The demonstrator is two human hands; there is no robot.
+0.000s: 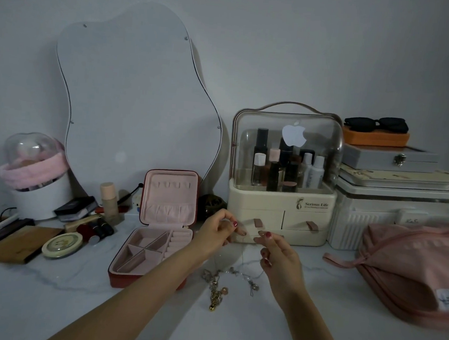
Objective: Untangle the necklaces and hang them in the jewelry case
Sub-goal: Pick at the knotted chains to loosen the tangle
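Observation:
A tangle of necklaces [219,282] with gold and silver charms lies on the white marble table [52,304], just below my hands. My left hand [218,232] and my right hand [276,254] are raised above it, each pinching a thin chain [242,257] that hangs down to the tangle. Left of my hands stands the red jewelry case [156,234], open, with a pink lining. Its upright lid has a row of hooks and a pocket; the tray has dividers and ring rolls. No necklace is visible in the case.
A wavy mirror [133,90] leans on the wall behind the case. A cream cosmetics organizer [283,178] stands right behind my hands. Stacked boxes [401,180] and a pink bag [417,268] fill the right. Cosmetics, a round tin [62,245] and a wooden board [21,244] sit left.

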